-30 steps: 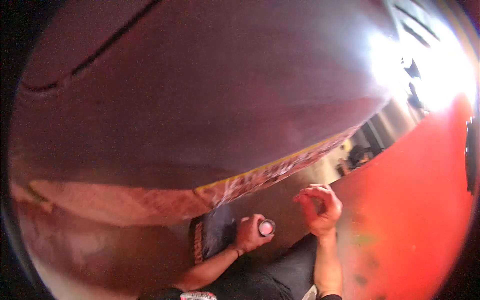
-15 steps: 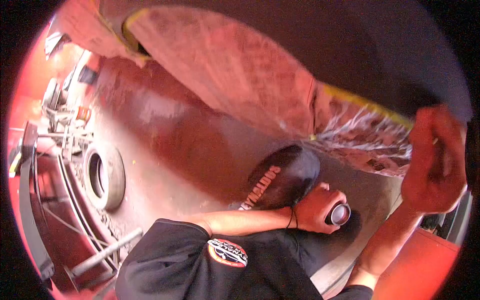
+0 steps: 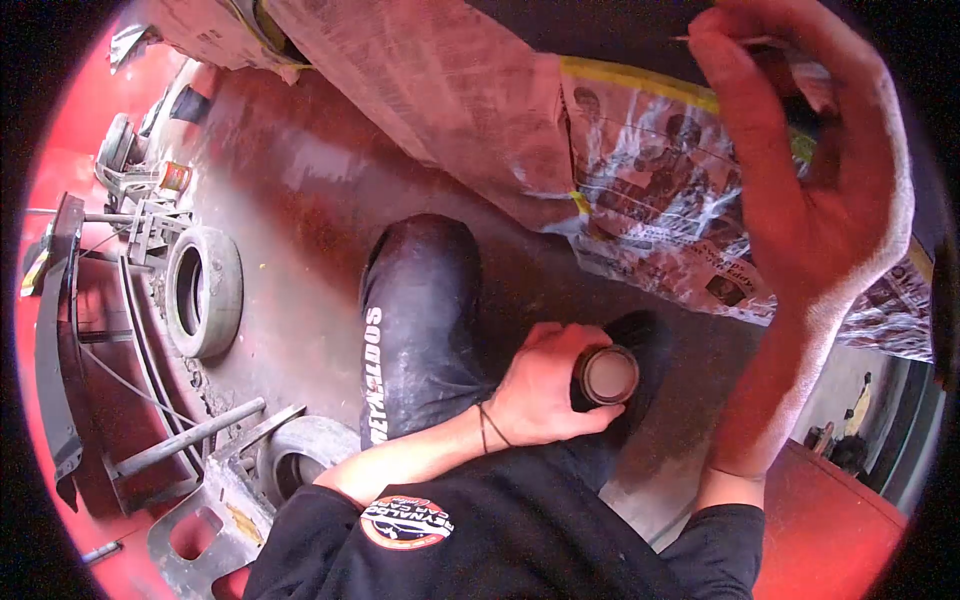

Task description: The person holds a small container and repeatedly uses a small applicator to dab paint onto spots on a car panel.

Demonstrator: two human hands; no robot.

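Observation:
My left hand (image 3: 545,390) is wrapped around a small dark round container (image 3: 610,376), held in front of my body with its pale round end facing me. My right hand (image 3: 825,190) is raised at the upper right, fingers curled together close to a dark panel (image 3: 610,28). A thin pale edge (image 3: 765,41) shows at its fingertips, but what it belongs to I cannot make out. Below the panel hangs masking newspaper (image 3: 650,165), fixed along its top by yellow tape (image 3: 640,78); my right forearm covers part of it.
A worn tyre (image 3: 228,300) stands on the floor at left, with a second tyre (image 3: 335,440) nearer me. Metal frames and bars (image 3: 190,438) line the red wall (image 3: 75,150). A small can (image 3: 175,178) sits farther back. My bent knee (image 3: 425,260) is beneath the panel.
My right hand has moved up and left along the panel. The left hand with the container has shifted left and up. The view has turned, showing more newspaper and the second tyre.

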